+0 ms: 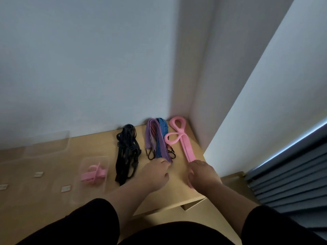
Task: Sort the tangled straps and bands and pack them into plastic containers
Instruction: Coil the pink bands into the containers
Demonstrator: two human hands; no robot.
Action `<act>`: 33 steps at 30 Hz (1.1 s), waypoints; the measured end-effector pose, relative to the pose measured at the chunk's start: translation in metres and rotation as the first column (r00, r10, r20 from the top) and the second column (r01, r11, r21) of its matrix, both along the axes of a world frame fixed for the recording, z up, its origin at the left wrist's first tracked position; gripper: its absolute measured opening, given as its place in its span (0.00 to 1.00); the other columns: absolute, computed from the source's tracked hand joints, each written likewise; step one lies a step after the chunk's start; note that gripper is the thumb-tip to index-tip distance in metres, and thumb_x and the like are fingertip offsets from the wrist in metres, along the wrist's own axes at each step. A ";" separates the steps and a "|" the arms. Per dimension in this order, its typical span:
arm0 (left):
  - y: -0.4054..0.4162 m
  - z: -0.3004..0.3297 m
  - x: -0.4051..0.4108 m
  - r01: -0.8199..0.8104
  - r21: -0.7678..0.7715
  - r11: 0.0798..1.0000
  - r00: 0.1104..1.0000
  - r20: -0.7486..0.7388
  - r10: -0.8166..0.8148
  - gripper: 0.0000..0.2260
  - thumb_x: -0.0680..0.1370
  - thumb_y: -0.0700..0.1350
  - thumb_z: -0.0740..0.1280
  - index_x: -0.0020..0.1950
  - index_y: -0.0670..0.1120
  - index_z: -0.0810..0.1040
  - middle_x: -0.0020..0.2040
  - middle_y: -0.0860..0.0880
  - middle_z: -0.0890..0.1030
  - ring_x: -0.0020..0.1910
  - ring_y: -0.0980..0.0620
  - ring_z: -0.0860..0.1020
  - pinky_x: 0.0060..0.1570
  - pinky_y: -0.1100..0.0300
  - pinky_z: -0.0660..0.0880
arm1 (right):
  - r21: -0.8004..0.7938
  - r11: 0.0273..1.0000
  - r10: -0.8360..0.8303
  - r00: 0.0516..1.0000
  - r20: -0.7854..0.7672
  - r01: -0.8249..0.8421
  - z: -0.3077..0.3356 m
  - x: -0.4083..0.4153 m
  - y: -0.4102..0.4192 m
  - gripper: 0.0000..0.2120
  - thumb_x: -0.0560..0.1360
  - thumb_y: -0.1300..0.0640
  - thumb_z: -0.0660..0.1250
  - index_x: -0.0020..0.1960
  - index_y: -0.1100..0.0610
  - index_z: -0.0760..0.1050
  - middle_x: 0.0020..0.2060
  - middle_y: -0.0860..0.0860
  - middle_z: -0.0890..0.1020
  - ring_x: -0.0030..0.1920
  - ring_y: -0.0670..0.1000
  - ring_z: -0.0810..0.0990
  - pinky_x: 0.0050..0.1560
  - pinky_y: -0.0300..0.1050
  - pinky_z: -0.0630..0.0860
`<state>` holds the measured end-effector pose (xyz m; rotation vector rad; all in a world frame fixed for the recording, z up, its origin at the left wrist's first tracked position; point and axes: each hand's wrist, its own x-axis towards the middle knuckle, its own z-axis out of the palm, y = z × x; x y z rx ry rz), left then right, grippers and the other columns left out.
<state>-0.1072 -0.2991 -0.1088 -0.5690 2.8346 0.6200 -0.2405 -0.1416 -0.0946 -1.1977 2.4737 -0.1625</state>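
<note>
Three sorted groups lie on the wooden table [53, 200]. Black straps [127, 152] form a bundle in the middle. To their right lie purple and blue striped bands [158, 138]. Pink bands [178, 137] with looped ends lie at the far right, near the wall corner. My left hand [154, 172] has its fingers curled round the near end of the purple and blue bands. The near end of the pink bands is gripped by my right hand [203, 175]. A clear plastic container [93, 171] at the left holds a folded pink band [93, 173].
More clear containers and lids [47, 144] lie at the left of the table, with small white labels [66, 188] showing through them. White walls close in the back and right. A blue pleated blind [292, 181] hangs at the right, beyond the table edge.
</note>
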 end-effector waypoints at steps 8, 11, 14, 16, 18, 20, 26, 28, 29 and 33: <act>0.039 -0.025 -0.061 -0.007 0.022 1.000 0.997 0.080 0.006 0.15 0.80 0.49 0.64 0.66 0.47 0.73 0.63 0.49 0.74 0.63 0.48 0.72 0.63 0.50 0.72 | 0.058 0.990 -0.139 0.976 0.170 0.131 -0.024 -0.056 0.052 0.19 0.81 0.49 0.62 0.70 0.50 0.72 0.62 0.48 0.78 0.59 0.50 0.78 0.60 0.44 0.76; 0.059 -0.032 -0.068 0.105 0.000 0.994 0.988 0.116 -0.104 0.14 0.77 0.55 0.65 0.61 0.53 0.73 0.59 0.53 0.74 0.57 0.52 0.73 0.59 0.53 0.73 | 0.089 0.986 -0.160 0.957 0.243 0.143 -0.035 -0.065 0.060 0.20 0.80 0.48 0.64 0.71 0.50 0.71 0.59 0.48 0.79 0.56 0.49 0.80 0.56 0.42 0.77; 0.075 -0.039 -0.068 0.178 0.054 0.983 0.978 0.098 -0.182 0.19 0.76 0.56 0.67 0.66 0.53 0.73 0.64 0.54 0.70 0.58 0.57 0.69 0.59 0.62 0.67 | 0.114 0.982 -0.180 0.931 0.317 0.152 -0.041 -0.070 0.060 0.19 0.80 0.49 0.64 0.70 0.50 0.72 0.60 0.48 0.81 0.56 0.49 0.80 0.55 0.41 0.76; 0.076 -0.040 -0.066 0.203 0.032 0.979 0.973 0.106 -0.205 0.24 0.75 0.59 0.67 0.69 0.52 0.72 0.68 0.53 0.67 0.64 0.54 0.67 0.63 0.59 0.66 | 0.108 0.984 -0.171 0.929 0.329 0.143 -0.044 -0.072 0.060 0.19 0.80 0.50 0.63 0.70 0.50 0.73 0.59 0.49 0.82 0.57 0.50 0.81 0.56 0.42 0.76; 0.074 -0.039 -0.064 0.256 -0.027 0.966 0.955 0.162 -0.248 0.27 0.75 0.62 0.66 0.70 0.52 0.71 0.70 0.51 0.66 0.70 0.51 0.64 0.67 0.53 0.63 | 0.094 0.987 -0.157 0.930 0.332 0.133 -0.044 -0.073 0.059 0.19 0.79 0.50 0.63 0.70 0.51 0.73 0.58 0.50 0.82 0.56 0.50 0.81 0.56 0.43 0.77; 0.073 -0.037 -0.062 0.295 -0.092 0.951 0.949 0.148 -0.280 0.21 0.77 0.60 0.63 0.68 0.53 0.73 0.69 0.50 0.68 0.69 0.50 0.64 0.66 0.52 0.63 | 0.063 0.990 -0.143 0.926 0.349 0.130 -0.043 -0.074 0.058 0.19 0.79 0.49 0.63 0.69 0.51 0.73 0.55 0.49 0.82 0.53 0.49 0.81 0.53 0.42 0.78; 0.072 -0.024 -0.062 0.212 -0.051 0.976 0.975 0.070 -0.209 0.22 0.82 0.57 0.50 0.64 0.49 0.77 0.62 0.50 0.76 0.61 0.52 0.71 0.61 0.55 0.68 | -0.135 0.978 -0.084 0.887 0.454 0.162 -0.028 -0.079 0.052 0.12 0.83 0.54 0.60 0.58 0.52 0.81 0.48 0.45 0.81 0.47 0.43 0.78 0.48 0.37 0.74; 0.069 -0.014 -0.062 0.057 0.020 0.998 0.997 -0.056 -0.055 0.25 0.80 0.58 0.46 0.60 0.48 0.78 0.58 0.50 0.77 0.56 0.52 0.73 0.58 0.54 0.70 | -0.222 0.960 -0.046 0.880 0.473 0.170 -0.020 -0.081 0.051 0.12 0.83 0.51 0.60 0.51 0.53 0.82 0.43 0.47 0.81 0.43 0.44 0.78 0.45 0.37 0.74; 0.066 -0.009 -0.062 -0.020 0.087 0.996 0.991 -0.131 0.032 0.22 0.82 0.56 0.49 0.58 0.47 0.78 0.55 0.51 0.77 0.55 0.53 0.73 0.56 0.56 0.70 | -0.269 0.948 -0.019 0.877 0.480 0.168 -0.016 -0.082 0.050 0.12 0.82 0.48 0.62 0.50 0.51 0.82 0.42 0.47 0.81 0.43 0.44 0.77 0.45 0.37 0.73; 0.047 0.013 -0.059 -0.135 0.147 0.980 0.875 -0.446 0.187 0.14 0.81 0.50 0.59 0.54 0.44 0.80 0.49 0.51 0.76 0.47 0.58 0.71 0.47 0.70 0.65 | -0.444 0.894 0.101 0.939 0.329 0.059 -0.001 -0.085 0.040 0.14 0.78 0.38 0.63 0.51 0.45 0.82 0.44 0.43 0.78 0.47 0.44 0.76 0.46 0.40 0.74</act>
